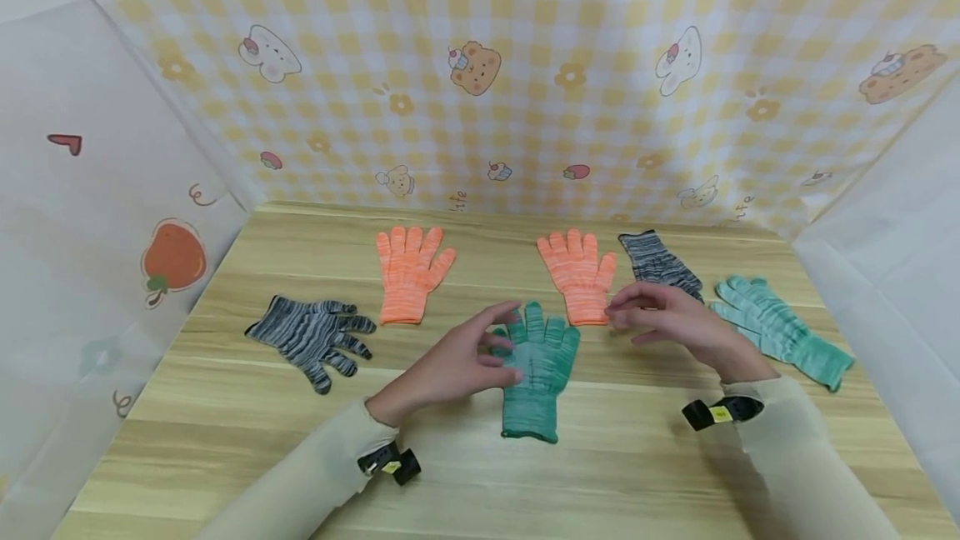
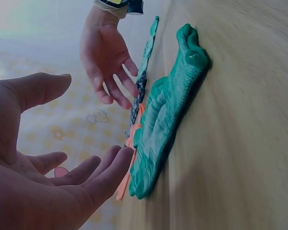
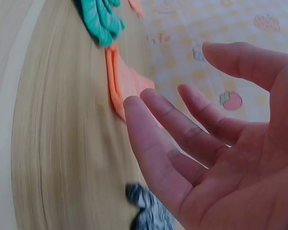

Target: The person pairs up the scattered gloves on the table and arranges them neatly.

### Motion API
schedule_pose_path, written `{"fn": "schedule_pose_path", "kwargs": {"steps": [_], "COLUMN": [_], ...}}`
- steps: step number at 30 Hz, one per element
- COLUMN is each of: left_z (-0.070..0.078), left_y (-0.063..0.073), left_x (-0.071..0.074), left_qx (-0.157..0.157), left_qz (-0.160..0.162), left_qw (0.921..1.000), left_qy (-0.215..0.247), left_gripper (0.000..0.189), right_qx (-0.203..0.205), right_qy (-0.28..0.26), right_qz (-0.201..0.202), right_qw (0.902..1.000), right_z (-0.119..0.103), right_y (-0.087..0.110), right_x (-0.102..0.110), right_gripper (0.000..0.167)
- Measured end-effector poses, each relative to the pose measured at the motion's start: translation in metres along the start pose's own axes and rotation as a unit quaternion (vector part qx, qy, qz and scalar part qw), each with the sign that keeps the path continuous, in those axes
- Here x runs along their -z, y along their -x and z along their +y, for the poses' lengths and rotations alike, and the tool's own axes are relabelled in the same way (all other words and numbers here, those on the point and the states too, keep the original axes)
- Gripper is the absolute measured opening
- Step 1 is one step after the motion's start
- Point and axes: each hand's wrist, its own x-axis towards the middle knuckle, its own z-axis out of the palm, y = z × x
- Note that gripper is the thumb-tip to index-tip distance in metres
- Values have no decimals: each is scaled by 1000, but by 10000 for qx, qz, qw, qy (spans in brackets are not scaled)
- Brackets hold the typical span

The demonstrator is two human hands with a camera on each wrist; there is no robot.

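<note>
A dark green knit glove (image 1: 534,382) lies flat near the middle of the table, fingers pointing away. Over its left side hovers my left hand (image 1: 468,357), fingers spread and relaxed, holding nothing; the left wrist view shows a gap between it and the green glove (image 2: 168,110). My right hand (image 1: 678,325) hangs loosely bent, with nothing in it, between the right orange glove (image 1: 581,277) and a light green glove (image 1: 783,332). It partly covers a grey-black striped glove (image 1: 656,261) behind it. In the right wrist view its fingers stand apart above the table.
Another orange glove (image 1: 408,273) lies at the back left. A second grey-black striped glove (image 1: 311,336) is on the left, fingers toward the right. The wooden table (image 1: 450,490) meets a yellow checked curtain (image 1: 525,123) at the back, with white sheeting (image 1: 90,232) on the sides.
</note>
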Motion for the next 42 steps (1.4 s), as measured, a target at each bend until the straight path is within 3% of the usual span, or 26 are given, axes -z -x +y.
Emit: {"fn": "schedule_pose_path", "kwargs": {"steps": [11,16,23,26,33,42], "left_z": [4,7,10,12,16,23], "left_y": [-9,-10,-14,-18,-28,-47], "left_x": [-6,-7,-11,-12,-14,-22], "left_qx": [-54,-39,-84,-86,-48,-64], "left_qz": [-129,-163,-155,-132,-108,-92], "left_qw": [9998,9996,9996,9997,9999,9999], "left_qy": [127,238,205,171,98,-55], "left_gripper": [89,88,87,87,85,84], "right_qx": [-356,-326,-404,-449,-553,-658], "right_qy": [156,92,-600,-670,-470,579], "right_qz": [345,624,958,1188,1574,2071], "right_qw": [9986,9975,9928,9896,9849,9744], "right_z": [25,36,48,51,59,60], "right_y": [29,40,49,54,67,80], "right_x": [36,54,79,89,110,125], "right_gripper": [48,50,22,18,21,15]}}
